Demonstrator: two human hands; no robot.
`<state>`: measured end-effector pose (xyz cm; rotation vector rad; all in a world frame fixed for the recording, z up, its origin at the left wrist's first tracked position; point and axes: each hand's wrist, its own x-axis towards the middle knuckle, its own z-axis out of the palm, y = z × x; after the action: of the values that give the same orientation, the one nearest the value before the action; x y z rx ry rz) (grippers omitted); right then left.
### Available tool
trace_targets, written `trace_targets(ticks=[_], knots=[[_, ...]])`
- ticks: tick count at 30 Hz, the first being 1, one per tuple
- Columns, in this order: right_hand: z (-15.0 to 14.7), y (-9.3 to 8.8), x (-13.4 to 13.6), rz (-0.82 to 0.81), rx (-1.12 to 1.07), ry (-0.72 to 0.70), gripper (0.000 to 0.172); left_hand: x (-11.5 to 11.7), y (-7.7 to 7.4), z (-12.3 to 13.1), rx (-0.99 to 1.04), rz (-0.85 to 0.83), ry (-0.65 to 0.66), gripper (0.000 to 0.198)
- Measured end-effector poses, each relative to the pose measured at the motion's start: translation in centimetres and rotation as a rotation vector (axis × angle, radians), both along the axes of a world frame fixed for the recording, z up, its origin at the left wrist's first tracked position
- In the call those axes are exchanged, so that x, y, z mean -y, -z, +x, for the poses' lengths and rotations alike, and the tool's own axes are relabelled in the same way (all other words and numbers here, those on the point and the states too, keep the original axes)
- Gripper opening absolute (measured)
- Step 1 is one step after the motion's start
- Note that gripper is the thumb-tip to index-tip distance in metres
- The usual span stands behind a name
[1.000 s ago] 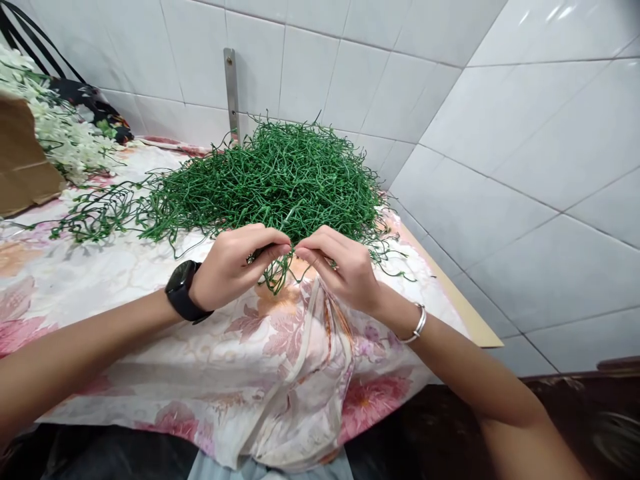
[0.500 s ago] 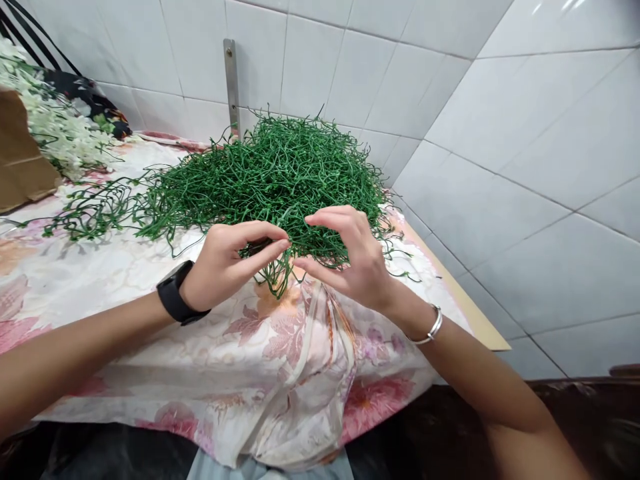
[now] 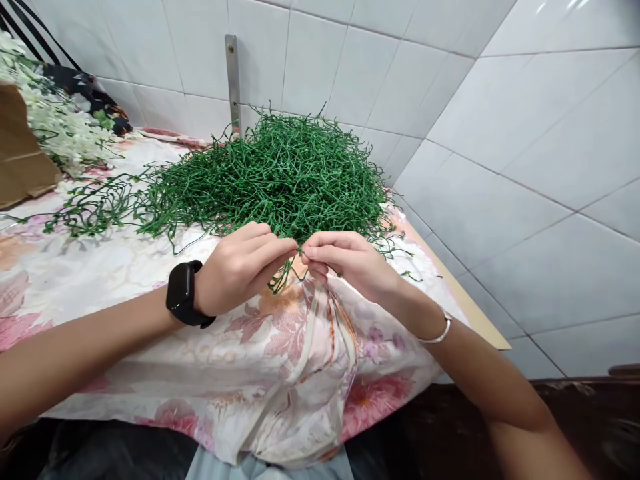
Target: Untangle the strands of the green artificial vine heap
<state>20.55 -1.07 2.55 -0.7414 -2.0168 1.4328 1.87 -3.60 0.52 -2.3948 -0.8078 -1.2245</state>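
Observation:
A large tangled heap of green artificial flower stems [image 3: 300, 173] lies in front of me on the flowered cloth. At its near edge my left hand [image 3: 247, 263] is closed in a pinch, with a tiny bit of green plastic stem [image 3: 300, 249] at the fingertips. My right hand [image 3: 350, 263] pinches at the same spot, thumb against forefinger, and the two hands' fingertips meet. Most of the held piece is hidden by the fingers. A few loose stems [image 3: 281, 277] show just under the hands.
A flowered tablecloth [image 3: 125, 293] covers the table and hangs in folds at the front. On the left are white artificial flowers [image 3: 65, 127] and a brown cardboard box [image 3: 23, 153]. Tiled walls [image 3: 540, 147] close off the back and right. A metal strip [image 3: 233, 80] stands behind the heap.
My right hand has gone from spread fingers to a pinch and moved in to meet the left. My left hand has turned slightly, its back and watch now facing up more.

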Motion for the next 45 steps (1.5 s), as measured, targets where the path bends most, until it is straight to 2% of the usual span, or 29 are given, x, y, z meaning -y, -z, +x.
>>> trace_targets(ticks=[2, 3, 4, 5, 7, 10, 12, 14, 16, 18, 21, 24, 27, 30, 32, 34, 36, 39, 42, 45], knots=[[0.1, -0.1, -0.2, -0.197, -0.029, -0.095, 0.018, 0.1, -0.1, 0.1, 0.007, -0.030, 0.018, 0.010], [0.1, -0.1, -0.2, -0.192, -0.029, -0.089, 0.019, 0.2, -0.2, 0.1, 0.039, -0.091, 0.030, 0.010], [0.1, -0.2, -0.1, -0.115, -0.021, -0.044, 0.019, 0.2, -0.3, 0.1, 0.090, -0.178, 0.042, 0.010], [0.1, -0.3, 0.0, 0.029, -0.011, 0.031, 0.018, 0.3, -0.5, 0.0, 0.147, -0.286, 0.055, 0.010], [0.0, -0.4, 0.4, 0.434, 0.017, 0.191, 0.015, 0.3, -0.8, -0.1, 0.259, -0.500, 0.098, 0.012], [-0.1, 0.0, 0.7, 0.987, 0.067, 0.268, 0.017, 0.2, -1.2, -0.3, 0.329, -0.724, 0.189, 0.016], [-0.1, 0.4, 0.6, 1.162, 0.099, 0.245, 0.014, 0.3, -1.3, -0.4, 0.303, -0.782, 0.223, 0.018], [-0.1, 0.9, 0.5, 1.194, 0.123, 0.230, 0.006, 0.3, -1.3, -0.4, 0.259, -0.768, 0.212, 0.018], [-0.1, 0.9, 0.5, 1.109, 0.150, 0.213, 0.007, 0.4, -1.2, -0.4, 0.231, -0.700, 0.185, 0.016], [-0.1, 0.6, 0.8, 0.935, 0.173, 0.200, 0.012, 0.4, -1.1, -0.3, 0.205, -0.608, 0.176, 0.013], [-0.1, -0.1, 1.3, 0.550, 0.137, 0.175, 0.016, 0.4, -0.8, -0.1, 0.156, -0.402, 0.147, 0.009], [-0.2, -0.5, 1.4, 0.137, -0.012, 0.098, 0.016, 0.5, -0.6, 0.1, 0.079, -0.150, 0.072, 0.009], [-0.2, -0.5, 1.0, -0.170, -0.145, 0.004, 0.016, 0.7, -0.4, 0.1, 0.014, -0.028, 0.025, 0.013], [-0.3, -0.5, 0.8, -0.313, -0.186, -0.039, 0.018, 0.9, -0.4, 0.1, 0.014, -0.036, 0.035, 0.019], [-0.4, -0.6, 0.9, -0.302, -0.174, -0.035, 0.018, 1.0, -0.5, 0.1, 0.026, -0.061, 0.052, 0.018], [-0.4, -0.6, 1.2, -0.179, -0.132, 0.006, 0.018, 1.1, -0.6, 0.1, 0.050, -0.099, 0.056, 0.015], [-0.4, -0.7, 1.7, 0.065, -0.064, 0.093, 0.016, 1.1, -0.7, 0.2, 0.108, -0.150, 0.049, 0.013], [-0.2, -0.4, 2.1, 0.598, 0.027, 0.241, 0.012, 1.1, -0.8, 0.1, 0.203, -0.258, 0.031, 0.011], [0.0, 0.1, 1.8, 1.068, 0.048, 0.287, 0.018, 1.1, -0.8, 0.0, 0.260, -0.348, 0.038, 0.010], [0.0, 0.5, 1.3, 1.292, 0.071, 0.295, 0.023, 1.2, -0.8, 0.0, 0.255, -0.352, 0.079, 0.009]])
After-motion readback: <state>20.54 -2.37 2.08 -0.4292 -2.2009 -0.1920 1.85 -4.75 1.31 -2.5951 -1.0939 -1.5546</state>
